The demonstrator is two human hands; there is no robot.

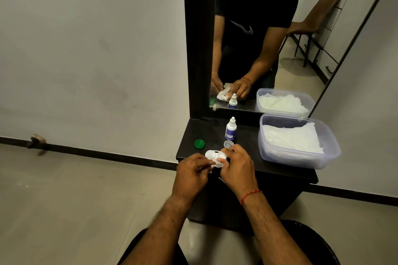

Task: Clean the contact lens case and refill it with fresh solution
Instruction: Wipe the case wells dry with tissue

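Apparently the left hand (190, 171) gripped the contact lens case (214, 157) above the tabletop (247, 153), while the right hand (235, 166) pinched a tissue into one well. Twisting gently seemed best, keeping both wells level. Beyond stood the capped solution bottle (231, 128), untouched.

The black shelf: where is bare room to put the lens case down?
The shelf is bare at its back left corner, between the green cap and the bottle. A narrow strip is also free between bottle and plastic tub. The front is crowded by both hands, the case and the clear cap.
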